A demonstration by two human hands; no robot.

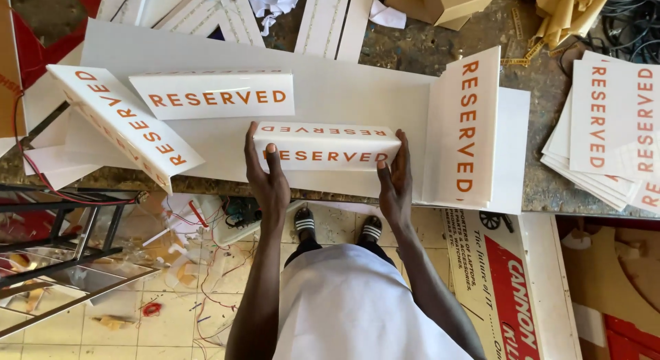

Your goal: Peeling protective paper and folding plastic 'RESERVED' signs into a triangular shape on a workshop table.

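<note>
1. Three more folded white signs lie about the held one: one behind it (216, 93), one slanting at the left edge (124, 123), one standing lengthwise at the right (464, 126).
2. A stack of flat sign sheets (608, 133) sits far right on the workbench (412, 50); nothing blocks the hands.
3. The folded tent sign (324, 145) rests on a white board (330, 85) near the bench's front edge, long axis running left to right, orange lettering facing the person.
4. The left hand (267, 174) clasps its left end, the right hand (394, 178) its right end; both seem to press inward.
</note>
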